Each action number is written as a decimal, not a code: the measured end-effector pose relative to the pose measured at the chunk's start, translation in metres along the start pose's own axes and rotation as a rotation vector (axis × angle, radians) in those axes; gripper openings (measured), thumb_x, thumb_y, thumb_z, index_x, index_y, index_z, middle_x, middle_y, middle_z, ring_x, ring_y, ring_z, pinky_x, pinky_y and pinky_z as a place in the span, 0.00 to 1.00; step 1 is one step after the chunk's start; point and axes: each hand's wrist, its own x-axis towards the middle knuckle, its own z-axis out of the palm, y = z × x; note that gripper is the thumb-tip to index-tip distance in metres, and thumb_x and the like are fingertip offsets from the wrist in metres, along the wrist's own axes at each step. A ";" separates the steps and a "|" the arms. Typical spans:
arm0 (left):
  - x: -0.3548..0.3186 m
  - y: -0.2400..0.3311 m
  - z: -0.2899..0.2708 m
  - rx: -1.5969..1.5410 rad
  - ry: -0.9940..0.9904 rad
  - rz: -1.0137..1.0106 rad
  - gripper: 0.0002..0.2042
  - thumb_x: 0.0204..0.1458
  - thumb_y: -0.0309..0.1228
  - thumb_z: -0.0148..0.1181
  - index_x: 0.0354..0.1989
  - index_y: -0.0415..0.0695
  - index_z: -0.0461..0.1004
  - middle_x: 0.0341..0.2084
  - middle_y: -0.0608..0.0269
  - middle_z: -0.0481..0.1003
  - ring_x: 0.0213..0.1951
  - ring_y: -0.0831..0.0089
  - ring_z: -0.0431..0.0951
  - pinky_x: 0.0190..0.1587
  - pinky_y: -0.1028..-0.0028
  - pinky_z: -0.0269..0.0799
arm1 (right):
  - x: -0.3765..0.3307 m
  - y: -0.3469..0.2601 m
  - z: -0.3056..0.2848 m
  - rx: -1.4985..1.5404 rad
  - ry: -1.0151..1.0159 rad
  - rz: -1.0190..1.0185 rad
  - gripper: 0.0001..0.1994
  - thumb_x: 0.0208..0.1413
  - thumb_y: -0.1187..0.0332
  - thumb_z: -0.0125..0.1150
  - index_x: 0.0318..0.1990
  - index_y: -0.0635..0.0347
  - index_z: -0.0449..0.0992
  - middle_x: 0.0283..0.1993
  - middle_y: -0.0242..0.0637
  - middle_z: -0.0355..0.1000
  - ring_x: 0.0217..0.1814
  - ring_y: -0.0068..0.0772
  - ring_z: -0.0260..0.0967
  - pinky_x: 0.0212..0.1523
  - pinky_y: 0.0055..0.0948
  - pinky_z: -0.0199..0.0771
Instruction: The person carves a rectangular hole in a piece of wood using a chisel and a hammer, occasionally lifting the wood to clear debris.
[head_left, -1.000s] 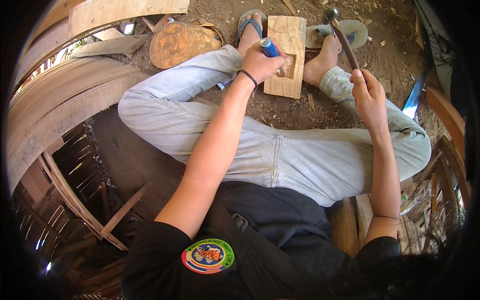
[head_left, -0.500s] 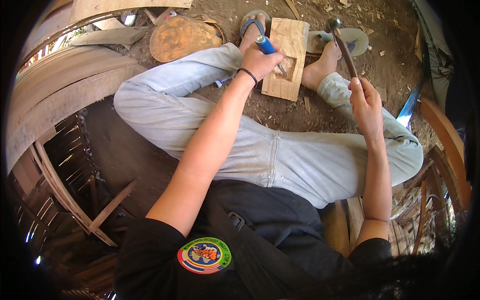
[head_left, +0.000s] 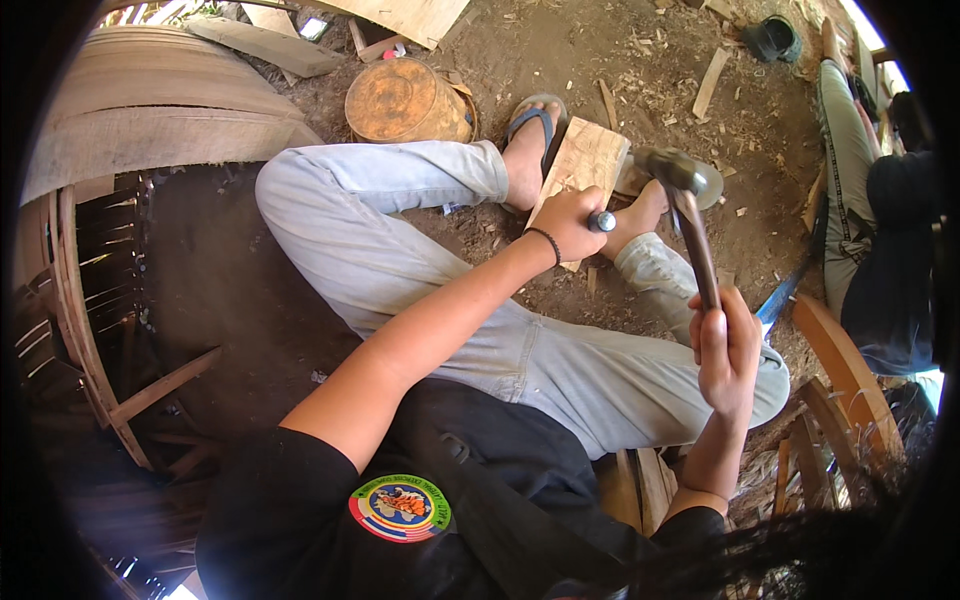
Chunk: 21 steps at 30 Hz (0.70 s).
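Observation:
My left hand [head_left: 572,226] is closed round a chisel [head_left: 601,221]. The metal-capped end of its handle points up toward me, while its blade is hidden under the hand. Beneath lies a thick pale wooden block [head_left: 591,155] on the ground between my feet; the cut recess in it is covered by my hand. To the right, my right hand [head_left: 728,348] grips a hammer [head_left: 695,235] by its dark wooden handle. The hammer's metal head is raised beyond that hand, to the right of the chisel, not touching it.
A round orange-brown container [head_left: 405,100] stands beyond my left knee. Curved planks [head_left: 170,130] are stacked at the left. Wood chips and strips [head_left: 711,82] litter the dirt floor. At the right, another person's leg [head_left: 838,170] shows near a blue saw-like blade [head_left: 775,305] and a curved board [head_left: 845,360].
The chisel has turned from leaning over the recess to pointing its handle end up at me. The hammer is lifted closer to my view. The whole view has shifted, showing more at the right.

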 end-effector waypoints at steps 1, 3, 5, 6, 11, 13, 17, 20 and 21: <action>0.001 0.002 0.003 -0.004 -0.008 -0.010 0.09 0.39 0.30 0.60 0.29 0.42 0.70 0.24 0.49 0.76 0.31 0.51 0.78 0.33 0.61 0.71 | -0.005 -0.002 -0.003 -0.016 0.023 -0.072 0.16 0.64 0.60 0.45 0.34 0.65 0.70 0.16 0.30 0.62 0.15 0.20 0.59 0.18 0.24 0.56; 0.003 0.003 0.005 0.011 -0.017 -0.068 0.08 0.40 0.30 0.60 0.29 0.42 0.71 0.25 0.49 0.77 0.32 0.51 0.78 0.34 0.61 0.73 | -0.009 0.011 -0.003 -0.050 0.044 -0.213 0.14 0.63 0.60 0.47 0.34 0.64 0.70 0.16 0.39 0.65 0.15 0.35 0.66 0.20 0.32 0.62; 0.005 -0.003 0.008 0.009 0.041 -0.031 0.08 0.41 0.30 0.59 0.29 0.42 0.72 0.26 0.49 0.77 0.32 0.51 0.78 0.35 0.61 0.73 | -0.011 0.022 0.002 -0.162 -0.062 -0.035 0.13 0.62 0.62 0.49 0.35 0.64 0.69 0.16 0.44 0.64 0.16 0.46 0.66 0.21 0.36 0.64; 0.007 -0.005 0.009 0.020 0.031 -0.038 0.08 0.40 0.30 0.59 0.29 0.42 0.71 0.25 0.49 0.77 0.32 0.51 0.78 0.34 0.61 0.73 | -0.011 0.017 0.001 -0.356 -0.124 0.125 0.11 0.62 0.64 0.49 0.35 0.65 0.70 0.16 0.47 0.64 0.18 0.54 0.66 0.22 0.38 0.64; 0.005 -0.004 0.007 0.009 0.023 0.037 0.08 0.39 0.30 0.59 0.28 0.42 0.70 0.23 0.50 0.76 0.30 0.49 0.78 0.32 0.61 0.72 | -0.020 0.004 -0.005 -0.056 0.028 0.057 0.12 0.63 0.65 0.46 0.37 0.65 0.72 0.14 0.37 0.60 0.14 0.26 0.59 0.18 0.31 0.59; 0.005 -0.002 0.010 -0.016 0.000 0.016 0.09 0.38 0.30 0.61 0.27 0.42 0.69 0.22 0.52 0.76 0.29 0.50 0.77 0.31 0.60 0.71 | -0.028 0.021 0.015 0.015 0.135 -0.162 0.13 0.63 0.63 0.47 0.39 0.66 0.71 0.14 0.39 0.60 0.13 0.34 0.59 0.19 0.34 0.61; 0.011 -0.015 0.003 -0.023 0.000 0.083 0.10 0.37 0.31 0.64 0.28 0.44 0.72 0.23 0.53 0.77 0.28 0.53 0.78 0.32 0.63 0.72 | -0.016 0.048 0.031 -0.473 -0.233 0.112 0.13 0.63 0.61 0.50 0.40 0.65 0.71 0.19 0.47 0.66 0.20 0.46 0.68 0.25 0.39 0.66; 0.018 -0.018 -0.004 -0.122 0.089 -0.175 0.09 0.38 0.33 0.65 0.29 0.45 0.76 0.24 0.58 0.79 0.26 0.64 0.79 0.32 0.67 0.74 | -0.017 0.051 0.026 -0.097 -0.043 0.179 0.15 0.64 0.59 0.49 0.35 0.65 0.70 0.17 0.42 0.65 0.18 0.35 0.65 0.23 0.35 0.64; 0.022 -0.041 -0.001 -0.250 0.091 -0.239 0.09 0.37 0.34 0.66 0.26 0.46 0.77 0.24 0.64 0.78 0.24 0.73 0.77 0.32 0.72 0.73 | -0.019 0.058 0.026 0.031 0.010 0.223 0.18 0.65 0.57 0.47 0.32 0.65 0.69 0.16 0.34 0.63 0.17 0.23 0.59 0.20 0.29 0.58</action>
